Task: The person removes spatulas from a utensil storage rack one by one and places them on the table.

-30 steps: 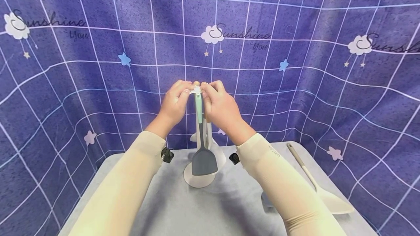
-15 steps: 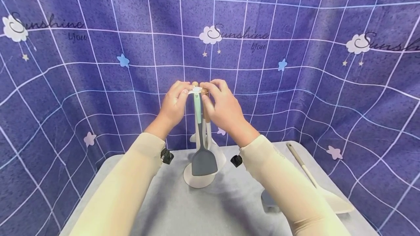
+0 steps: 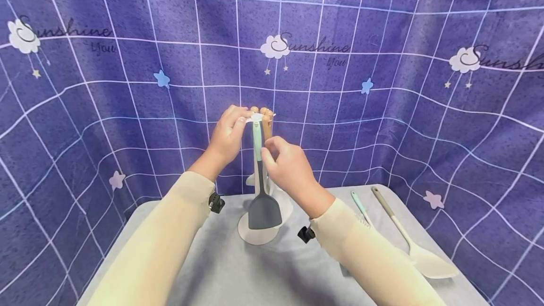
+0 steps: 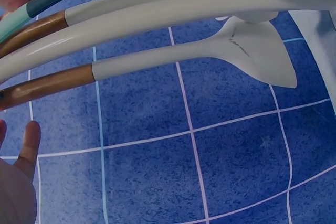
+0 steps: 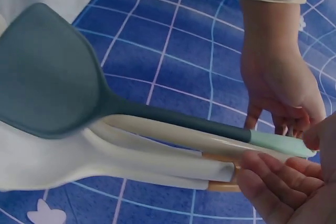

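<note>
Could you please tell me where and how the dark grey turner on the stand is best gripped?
Probably by its slim mint handle, pinched from the front: the turner hangs blade down on the near side of the stand, while wooden-handled utensils crowd behind it.

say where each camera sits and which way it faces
Head: worn on the head, facing forward and down at the utensil stand; left hand, right hand, sleeves show.
Left wrist: worn there, facing a white spatula and curtain; fingers at left edge.
Right wrist: worn there, facing a dark spatula; both hands show.
Head and right wrist share the dark spatula and both hands.
</note>
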Available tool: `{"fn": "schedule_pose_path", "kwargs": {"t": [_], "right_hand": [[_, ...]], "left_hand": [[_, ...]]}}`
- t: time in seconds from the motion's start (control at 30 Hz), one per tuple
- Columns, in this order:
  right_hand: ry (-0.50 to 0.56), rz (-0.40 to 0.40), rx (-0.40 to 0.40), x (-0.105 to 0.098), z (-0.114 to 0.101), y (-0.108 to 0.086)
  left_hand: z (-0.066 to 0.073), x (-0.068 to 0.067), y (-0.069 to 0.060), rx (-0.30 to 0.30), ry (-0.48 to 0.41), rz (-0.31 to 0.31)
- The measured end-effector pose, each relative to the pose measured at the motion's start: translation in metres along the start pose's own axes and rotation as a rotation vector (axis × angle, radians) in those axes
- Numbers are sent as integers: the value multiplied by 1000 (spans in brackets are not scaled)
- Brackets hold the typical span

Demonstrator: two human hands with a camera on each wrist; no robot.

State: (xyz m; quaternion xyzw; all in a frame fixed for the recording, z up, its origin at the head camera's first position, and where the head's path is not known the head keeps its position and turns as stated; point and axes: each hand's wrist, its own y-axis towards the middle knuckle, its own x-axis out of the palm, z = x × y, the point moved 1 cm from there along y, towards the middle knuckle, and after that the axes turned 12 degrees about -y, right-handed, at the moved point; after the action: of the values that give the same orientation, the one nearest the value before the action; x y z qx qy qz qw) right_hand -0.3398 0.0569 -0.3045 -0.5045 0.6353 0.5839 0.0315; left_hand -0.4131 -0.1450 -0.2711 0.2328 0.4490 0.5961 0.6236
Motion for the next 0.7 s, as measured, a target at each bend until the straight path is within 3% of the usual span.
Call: {"fn": "schedule_pose_path", "kwargs": {"t": [0.23,0.7], "right_hand": [[22,-112,34,11,-3,-6],[88,-157,85,28,-2,0]], "left_hand": [[1,0,-1,-15,23,-17],[1,-1,-1,-21,34,-18]]}}
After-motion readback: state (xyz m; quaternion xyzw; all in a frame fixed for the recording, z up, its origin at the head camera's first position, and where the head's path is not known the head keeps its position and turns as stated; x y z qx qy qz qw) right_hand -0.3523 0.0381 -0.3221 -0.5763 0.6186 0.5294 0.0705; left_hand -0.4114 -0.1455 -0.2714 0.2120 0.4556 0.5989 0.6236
